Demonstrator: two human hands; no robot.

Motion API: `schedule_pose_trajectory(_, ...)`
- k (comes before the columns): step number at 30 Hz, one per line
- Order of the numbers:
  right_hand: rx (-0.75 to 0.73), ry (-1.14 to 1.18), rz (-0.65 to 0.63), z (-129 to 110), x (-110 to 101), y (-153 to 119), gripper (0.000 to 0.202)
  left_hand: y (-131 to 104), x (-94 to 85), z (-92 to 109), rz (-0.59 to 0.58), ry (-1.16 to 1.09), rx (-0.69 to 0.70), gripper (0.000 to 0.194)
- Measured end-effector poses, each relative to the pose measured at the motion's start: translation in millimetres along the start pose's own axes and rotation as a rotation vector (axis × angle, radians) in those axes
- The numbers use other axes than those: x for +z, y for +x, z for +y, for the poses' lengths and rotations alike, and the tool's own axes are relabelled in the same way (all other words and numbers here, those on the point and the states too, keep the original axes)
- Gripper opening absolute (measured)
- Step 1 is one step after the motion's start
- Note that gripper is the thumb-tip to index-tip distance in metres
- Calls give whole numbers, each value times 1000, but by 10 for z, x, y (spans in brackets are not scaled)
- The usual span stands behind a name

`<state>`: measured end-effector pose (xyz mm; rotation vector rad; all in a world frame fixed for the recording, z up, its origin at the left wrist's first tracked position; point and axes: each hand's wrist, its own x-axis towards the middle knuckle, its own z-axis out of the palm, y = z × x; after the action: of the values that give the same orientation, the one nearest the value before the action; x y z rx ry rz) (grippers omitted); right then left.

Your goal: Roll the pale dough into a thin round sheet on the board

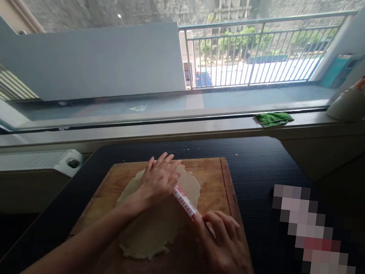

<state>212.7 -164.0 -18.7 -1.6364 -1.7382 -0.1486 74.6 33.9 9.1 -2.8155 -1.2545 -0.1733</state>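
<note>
A thin, flat sheet of pale dough (148, 234) with ragged edges lies on a wooden board (122, 174). My left hand (160, 179) rests over the upper part of the dough, fingers stretched out and pointing away from me. Between the two hands, a white and red printed tube (184, 202) slants across the dough, its upper end beside my left hand. My right hand (223, 243) has its fingers curled round the lower end of the tube, at the right side of the board.
The board sits on a dark table (254, 171). A blurred patch covers something at the table's right. Behind are a windowsill with a green cloth (273, 119), a white container (351, 103) and a radiator (34, 162) at left.
</note>
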Motion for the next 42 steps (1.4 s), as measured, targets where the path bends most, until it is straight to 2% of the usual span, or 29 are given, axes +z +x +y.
schedule_pose_trajectory(6, 177, -154, -57, 217, -150, 132, 32, 871, 122, 489, -52, -139, 18, 55)
schedule_pose_trajectory(9, 189, -216, -54, 199, -165, 126, 33, 1042, 121, 624, -75, -159, 20, 54)
schedule_pose_trajectory(12, 130, -212, -56, 70, -101, 79, 37, 804, 79, 493, -36, -140, 13, 48)
schedule_pose_trajectory(18, -57, -86, -42, -254, 112, 12, 43, -218, -12, -101, 53, -65, 12, 48)
schedule_pose_trajectory(20, -70, -77, -61, -281, 136, 27, 43, -320, -8, -168, 61, -59, -4, 50)
schedule_pose_trajectory(21, -57, -92, -69, -269, 133, 44, 42, -283, 4, -152, 62, -60, -5, 51)
schedule_pose_trajectory(23, 13, -156, -97, -202, 102, 94, 41, -56, 42, -18, 77, -75, -2, 49)
schedule_pose_trajectory(28, 204, -321, -163, 34, -29, 287, 35, 785, 62, 573, 165, -213, -20, 44)
schedule_pose_trajectory(30, 246, -356, -175, 91, -62, 349, 31, 939, 10, 623, 185, -288, -48, 43)
schedule_pose_trajectory(32, 272, -377, -177, 122, -70, 377, 27, 905, -47, 454, 211, -327, -97, 43)
schedule_pose_trajectory(34, 287, -395, -172, 141, -56, 374, 25, 717, -94, 121, 192, -287, -180, 43)
schedule_pose_trajectory(36, 301, -409, -158, 156, -29, 357, 27, 463, -141, -234, 56, -178, -285, 41)
schedule_pose_trajectory(38, 311, -410, -155, 168, -3, 343, 28, 250, -200, -476, -83, -93, -330, 40)
schedule_pose_trajectory(40, 305, -409, -161, 176, 11, 334, 29, 143, -278, -549, -161, -46, -329, 41)
schedule_pose_trajectory(42, 292, -415, -160, 179, 8, 326, 30, 138, -369, -497, -206, -29, -315, 43)
